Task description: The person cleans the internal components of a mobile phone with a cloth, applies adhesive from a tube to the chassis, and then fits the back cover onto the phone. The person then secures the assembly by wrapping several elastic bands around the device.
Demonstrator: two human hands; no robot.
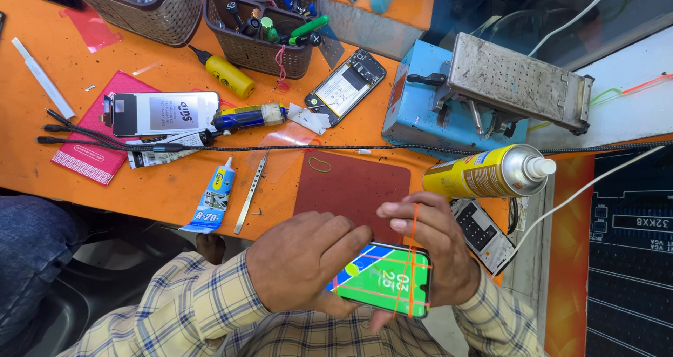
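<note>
While its green screen glows, the phone (382,281) sits low over the person's lap, bound with orange rubber bands (409,273). The left hand (305,262) grips its left end, fingers curled over the glass. The right hand (431,248) clasps the right edge, one band stretched over its fingers. Just beyond lie a maroon mat (350,185) and a yellow spray can (487,172) on the orange table (63,182).

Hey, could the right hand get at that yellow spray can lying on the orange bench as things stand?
Probably not at once: the right hand is holding the lit green-screened phone with an orange rubber band over its fingers. The yellow spray can lies just beyond, nothing between.
</note>
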